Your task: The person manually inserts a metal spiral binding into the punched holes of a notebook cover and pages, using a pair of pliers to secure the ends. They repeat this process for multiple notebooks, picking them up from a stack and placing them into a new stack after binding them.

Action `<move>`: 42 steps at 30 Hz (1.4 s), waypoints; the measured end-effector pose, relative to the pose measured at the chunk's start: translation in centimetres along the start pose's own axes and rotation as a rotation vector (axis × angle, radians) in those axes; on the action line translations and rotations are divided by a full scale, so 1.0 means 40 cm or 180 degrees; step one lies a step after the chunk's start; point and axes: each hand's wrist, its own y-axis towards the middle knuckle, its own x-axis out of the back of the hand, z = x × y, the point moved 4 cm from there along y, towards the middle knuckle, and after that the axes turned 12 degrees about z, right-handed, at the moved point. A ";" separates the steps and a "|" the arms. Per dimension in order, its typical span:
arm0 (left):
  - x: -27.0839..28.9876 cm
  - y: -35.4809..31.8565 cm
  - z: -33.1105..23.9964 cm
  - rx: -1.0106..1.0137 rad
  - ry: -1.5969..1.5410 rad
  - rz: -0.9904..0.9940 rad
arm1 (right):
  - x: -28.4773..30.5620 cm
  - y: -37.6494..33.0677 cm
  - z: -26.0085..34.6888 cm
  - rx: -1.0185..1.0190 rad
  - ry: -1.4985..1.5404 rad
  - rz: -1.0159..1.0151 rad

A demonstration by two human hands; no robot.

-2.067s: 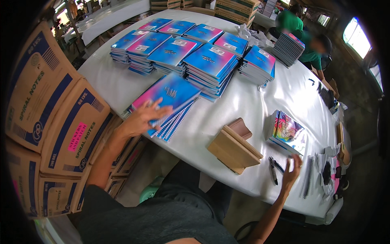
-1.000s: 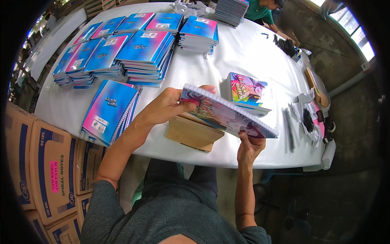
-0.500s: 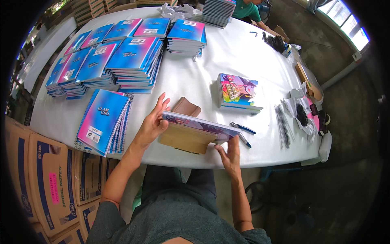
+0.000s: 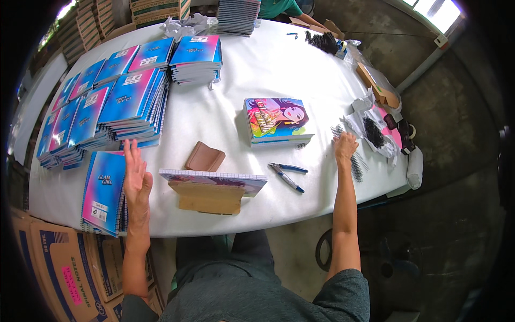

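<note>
My left hand (image 4: 138, 185) is open, fingers stretched, beside a small pile of blue-and-pink spiral notebooks (image 4: 103, 182). It holds nothing. An unbound notebook (image 4: 252, 185) with a hole-punched edge upward rests tilted against a tan board-like stand (image 4: 209, 199) near the table's front edge. Behind it lies a brown curved block (image 4: 205, 157). Over at the right, my right hand (image 4: 346, 146) has its fingers closed on the wire binding coils (image 4: 356, 167); how many it grips is hidden. Pliers (image 4: 287, 176) with blue-tipped handles lie between the notebook and that hand.
A thick stack of unbound notebooks (image 4: 279, 121) with a colourful cover sits mid-table. Bound notebook stacks (image 4: 129, 96) crowd the left. Crumpled paper with black coils (image 4: 374, 131) lies at right. Cartons (image 4: 64, 263) stand below left; another person's arm (image 4: 300, 16) shows beyond the table.
Both hands have let go of the unbound notebook, which now rests against the stand. My left hand moved left and my right hand went right to the coils. The view has shifted.
</note>
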 end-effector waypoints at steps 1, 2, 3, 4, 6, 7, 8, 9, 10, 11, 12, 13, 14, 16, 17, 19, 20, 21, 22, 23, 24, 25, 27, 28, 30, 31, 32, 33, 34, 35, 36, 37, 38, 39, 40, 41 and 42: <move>0.004 -0.004 -0.008 0.0002 0.0015 -0.0048 | -0.024 0.015 -0.011 0.0105 -0.0004 0.0000; 0.008 -0.009 -0.012 -0.0026 -0.0063 -0.0040 | -0.041 0.019 -0.020 0.0199 -0.0014 0.0005; 0.004 -0.005 -0.019 -0.0057 -0.0026 -0.0038 | -0.053 0.023 -0.035 0.0284 -0.0031 0.0007; 0.006 -0.008 -0.028 -0.0073 0.0056 -0.0064 | -0.053 0.023 -0.024 0.0362 0.0081 0.0018; 0.004 -0.009 -0.051 -0.0116 0.0309 -0.0042 | -0.042 0.020 -0.020 0.0494 0.0288 0.0035; -0.002 -0.006 -0.067 -0.0160 0.0474 -0.0001 | -0.024 0.019 -0.017 0.0581 0.0316 -0.0097; -0.010 -0.002 -0.083 -0.0204 0.0638 0.0041 | -0.006 0.016 -0.015 0.0665 0.0342 -0.0228; -0.023 0.004 -0.102 -0.0310 0.0953 0.0138 | 0.012 0.012 -0.014 0.0749 0.0368 -0.0359; -0.040 0.012 -0.121 -0.0416 0.1263 0.0225 | 0.040 0.004 -0.008 0.0940 0.0275 -0.0589; -0.064 0.021 -0.137 -0.0540 0.1547 0.0313 | 0.057 0.006 -0.020 0.0942 0.0294 -0.0655; -0.094 0.028 -0.146 -0.0695 0.1635 0.0381 | 0.073 0.010 -0.030 0.0947 0.0316 -0.0719; -0.130 0.034 -0.153 -0.0843 0.1733 0.0448 | 0.085 0.010 -0.037 0.0956 0.0346 -0.0776; -0.163 0.037 -0.161 -0.0980 0.1849 0.0509 | 0.092 0.011 -0.036 0.0960 0.0531 -0.0646; -0.230 0.042 -0.186 -0.0938 0.2071 0.0756 | 0.104 0.009 -0.012 0.1192 0.0454 -0.0605; -0.253 0.043 -0.198 -0.0923 0.2178 0.0875 | 0.105 0.011 -0.002 0.1308 0.0412 -0.0595; -0.295 0.040 -0.220 -0.1098 0.2250 0.1046 | 0.074 0.012 -0.033 0.1287 0.0475 -0.0381; -0.300 0.036 -0.226 -0.1139 0.2357 0.1101 | 0.054 0.018 -0.011 0.1172 0.0489 -0.0060; -0.301 0.034 -0.228 -0.1125 0.2397 0.1127 | 0.032 0.018 0.013 0.1059 0.0499 0.0262; -0.298 0.032 -0.226 -0.1086 0.2462 0.1152 | 0.011 0.012 0.047 0.0999 0.0296 0.0489; -0.307 0.030 -0.230 -0.1111 0.2441 0.1227 | -0.006 0.011 0.021 0.0984 0.0265 0.0357; -0.315 0.029 -0.229 -0.1118 0.2517 0.1245 | -0.022 0.008 -0.007 0.0962 0.0225 0.0223; -0.315 0.030 -0.229 -0.1074 0.2644 0.1290 | -0.022 0.006 -0.003 0.0993 0.0220 0.0104; -0.333 0.040 -0.231 -0.1020 0.2850 0.1403 | -0.009 0.010 -0.041 0.0845 0.0614 0.0213; -0.337 0.044 -0.227 -0.1009 0.3039 0.1463 | 0.020 -0.003 0.000 0.0891 0.0857 0.0037; -0.367 0.054 -0.227 -0.1051 0.3323 0.1614 | 0.118 -0.049 0.037 0.1067 0.1371 -0.0507; -0.382 0.058 -0.219 -0.1063 0.3439 0.1688 | 0.192 -0.089 0.075 0.1266 0.1439 -0.0809; -0.396 0.063 -0.210 -0.1101 0.3552 0.1756 | 0.268 -0.132 0.111 0.1413 0.1717 -0.0710; -0.400 0.064 -0.197 -0.1114 0.3676 0.1811 | 0.336 -0.181 0.160 0.1583 0.2007 -0.0597; -0.403 0.063 -0.182 -0.1148 0.3660 0.1678 | 0.394 -0.232 0.207 0.1801 0.2404 -0.0292; -0.401 0.058 -0.164 -0.1123 0.3781 0.1788 | 0.430 -0.284 0.250 0.2006 0.2802 0.0034; -0.405 0.055 -0.152 -0.1135 0.3876 0.1911 | 0.450 -0.339 0.276 0.2126 0.3106 0.0428; -0.415 0.053 -0.145 -0.1179 0.3953 0.2043 | 0.468 -0.387 0.291 0.2216 0.3389 0.0808; -0.421 0.052 -0.138 -0.1127 0.3755 0.2062 | 0.477 -0.421 0.309 0.2375 0.3403 0.0927; -0.424 0.049 -0.130 -0.1062 0.3566 0.2074 | 0.479 -0.445 0.328 0.2545 0.3423 0.1051; -0.429 0.049 -0.130 -0.1019 0.3371 0.2079 | 0.468 -0.452 0.335 0.2496 0.3534 0.1155; -0.430 0.048 -0.133 -0.1084 0.3386 0.2049 | 0.458 -0.454 0.339 0.2441 0.3591 0.1259; -0.430 0.047 -0.136 -0.1145 0.3402 0.2017 | 0.448 -0.454 0.343 0.2390 0.3648 0.1365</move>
